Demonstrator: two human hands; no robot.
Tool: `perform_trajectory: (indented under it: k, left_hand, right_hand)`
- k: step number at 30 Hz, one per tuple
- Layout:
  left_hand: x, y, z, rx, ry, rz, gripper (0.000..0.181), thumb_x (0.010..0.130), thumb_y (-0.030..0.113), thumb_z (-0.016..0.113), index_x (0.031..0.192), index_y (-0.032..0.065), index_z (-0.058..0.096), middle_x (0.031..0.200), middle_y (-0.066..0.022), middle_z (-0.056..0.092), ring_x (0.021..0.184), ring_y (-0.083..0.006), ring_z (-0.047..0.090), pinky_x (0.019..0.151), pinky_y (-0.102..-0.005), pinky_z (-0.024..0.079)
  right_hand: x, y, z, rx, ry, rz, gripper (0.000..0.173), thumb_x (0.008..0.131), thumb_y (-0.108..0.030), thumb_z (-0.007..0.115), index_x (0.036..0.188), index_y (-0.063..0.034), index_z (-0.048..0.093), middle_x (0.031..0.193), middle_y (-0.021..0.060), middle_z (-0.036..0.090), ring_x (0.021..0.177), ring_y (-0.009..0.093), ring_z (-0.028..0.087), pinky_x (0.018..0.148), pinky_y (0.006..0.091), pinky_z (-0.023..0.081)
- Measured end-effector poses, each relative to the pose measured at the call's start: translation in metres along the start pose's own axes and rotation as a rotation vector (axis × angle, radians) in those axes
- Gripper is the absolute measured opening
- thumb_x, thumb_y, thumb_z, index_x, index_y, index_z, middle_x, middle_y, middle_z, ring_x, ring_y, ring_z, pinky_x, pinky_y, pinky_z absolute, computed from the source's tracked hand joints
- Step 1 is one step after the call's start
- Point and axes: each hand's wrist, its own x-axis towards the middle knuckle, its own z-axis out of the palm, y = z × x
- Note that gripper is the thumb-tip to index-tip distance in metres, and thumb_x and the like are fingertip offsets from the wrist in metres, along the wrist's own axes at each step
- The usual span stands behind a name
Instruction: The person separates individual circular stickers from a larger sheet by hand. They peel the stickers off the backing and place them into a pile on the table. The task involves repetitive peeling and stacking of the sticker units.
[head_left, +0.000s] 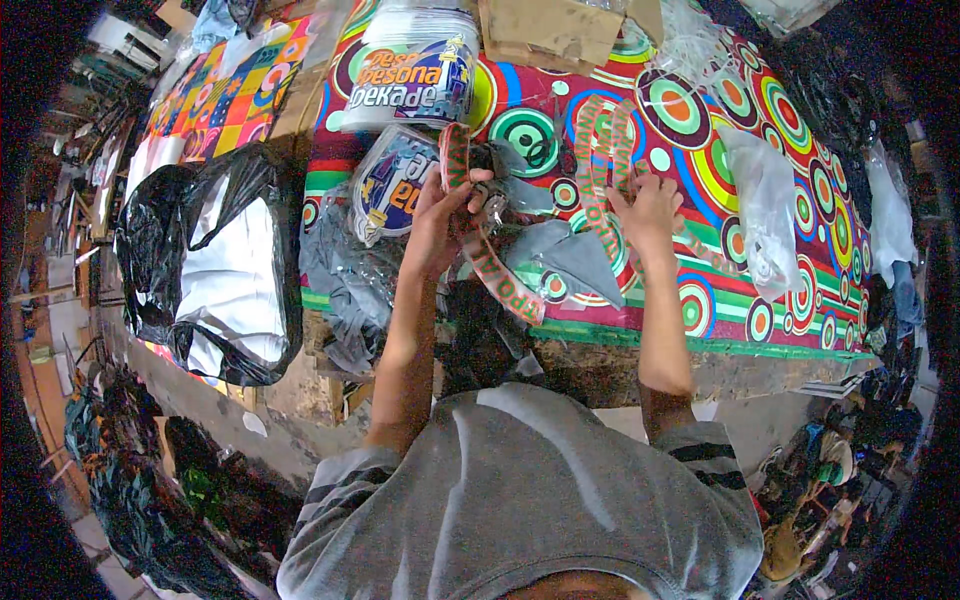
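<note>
My left hand grips a pale printed ribbon with red and green lettering. One end rises above the fingers, and a longer tail curves down towards the table edge. Over more lengths of the same ribbon is my right hand, its fingers bent and touching them; whether they pinch a strip is hidden. Beside my left hand lie shield-shaped printed pieces in a small pile. Grey fabric scraps and clear plastic lie between my hands.
A tall stack of printed pieces stands behind the small pile. At the back is a cardboard box; a clear plastic bag lies on the right. A black plastic bag with white contents sits left. Circle-patterned cloth covers the table.
</note>
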Motion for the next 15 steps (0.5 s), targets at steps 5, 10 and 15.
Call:
perform_trajectory:
  k: [5,10,15]
  left_hand:
    - [-0.016,0.007,0.011,-0.059,0.048,0.034,0.034,0.096,0.004,0.051,0.127,0.009,0.041,0.112,-0.0081,0.062,0.073,-0.0104,0.052,0.06,-0.0281,0.048]
    - [-0.018,0.002,-0.002,-0.07,0.078,0.02,0.033,0.095,0.003,0.05,0.127,0.0106,0.042,0.112,-0.0072,0.062,0.074,-0.0113,0.053,0.06,-0.0298,0.048]
    - [-0.014,-0.005,-0.012,-0.084,0.068,0.017,0.032,0.095,0.004,0.05,0.125,0.0098,0.043,0.112,-0.0061,0.061,0.074,-0.0117,0.053,0.061,-0.0297,0.048]
  right_hand:
    - [0.012,0.019,0.019,-0.003,0.042,0.01,0.045,0.082,-0.034,0.072,0.112,-0.0054,0.057,0.113,0.0186,0.055,0.11,0.041,0.054,0.083,0.0632,0.042]
    - [0.023,0.027,0.023,0.049,-0.002,-0.032,0.04,0.08,-0.027,0.072,0.109,-0.0034,0.06,0.106,0.0225,0.062,0.102,0.043,0.06,0.082,0.0592,0.047]
    - [0.036,0.036,0.018,0.263,-0.146,-0.044,0.037,0.077,-0.023,0.071,0.106,-0.0003,0.063,0.103,0.0254,0.064,0.1,0.043,0.061,0.088,0.0491,0.049]
